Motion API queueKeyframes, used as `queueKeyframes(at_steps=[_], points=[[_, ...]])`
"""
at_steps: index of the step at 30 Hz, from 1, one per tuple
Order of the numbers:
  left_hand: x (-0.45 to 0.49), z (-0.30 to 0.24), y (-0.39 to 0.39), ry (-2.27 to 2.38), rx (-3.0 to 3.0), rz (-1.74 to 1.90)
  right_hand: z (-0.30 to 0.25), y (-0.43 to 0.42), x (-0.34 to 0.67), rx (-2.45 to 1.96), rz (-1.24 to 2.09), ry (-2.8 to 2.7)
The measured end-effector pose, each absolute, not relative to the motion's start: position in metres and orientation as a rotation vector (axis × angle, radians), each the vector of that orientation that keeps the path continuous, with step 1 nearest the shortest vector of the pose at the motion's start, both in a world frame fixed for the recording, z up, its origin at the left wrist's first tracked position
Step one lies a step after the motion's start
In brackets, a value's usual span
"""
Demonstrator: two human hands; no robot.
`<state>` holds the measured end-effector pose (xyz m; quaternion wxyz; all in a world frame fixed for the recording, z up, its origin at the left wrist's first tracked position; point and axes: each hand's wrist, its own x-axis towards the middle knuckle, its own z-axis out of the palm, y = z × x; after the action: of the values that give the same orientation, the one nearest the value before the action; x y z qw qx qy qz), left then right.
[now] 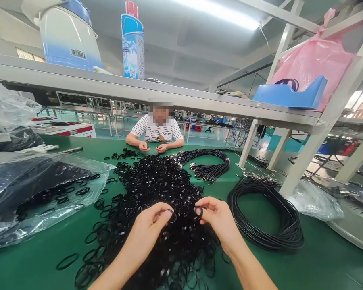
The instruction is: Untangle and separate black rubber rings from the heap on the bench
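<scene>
A large pile of black rubber rings [157, 189] covers the middle of the green table [33, 262]. My left hand [149, 227] hovers over the near part of the pile, thumb and fingers pinched on one black ring [172, 217]. My right hand [218, 217] is level with it, a little to the right, pinching another black ring [199, 210]. The two rings are close together but apart.
A coil of black cables [269, 213] lies right of my hands, and a second bundle [208, 163] lies further back. Clear plastic bags [33, 189] with more rings sit at left. A person in a striped shirt [156, 131] sits opposite, hands on the table. A shelf [139, 94] spans overhead on white posts.
</scene>
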<state>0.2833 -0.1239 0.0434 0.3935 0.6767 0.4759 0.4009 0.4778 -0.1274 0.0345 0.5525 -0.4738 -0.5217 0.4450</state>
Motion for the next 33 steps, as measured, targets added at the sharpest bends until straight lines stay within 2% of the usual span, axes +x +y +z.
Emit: queueKeyframes(at_steps=[5,9,15,21,33], points=[[0.28,0.046,-0.127,1.159,1.79,0.908,0.031,-0.133,0.473,-1.236,0.999,-1.329],[0.286,0.048,-0.136,1.148,1.961,0.947,0.031,-0.139,0.466,-1.342,0.861,-1.407],[0.292,0.052,-0.143,1.083,1.898,0.896,0.037,-0.149,0.452,-1.44,0.657,-1.581],[0.287,0.051,-0.139,1.113,1.81,0.926,0.03,-0.149,0.451,-1.296,0.937,-1.469],[0.281,0.048,-0.13,1.099,1.496,1.073,0.021,-0.137,0.465,-1.304,0.909,-1.265]])
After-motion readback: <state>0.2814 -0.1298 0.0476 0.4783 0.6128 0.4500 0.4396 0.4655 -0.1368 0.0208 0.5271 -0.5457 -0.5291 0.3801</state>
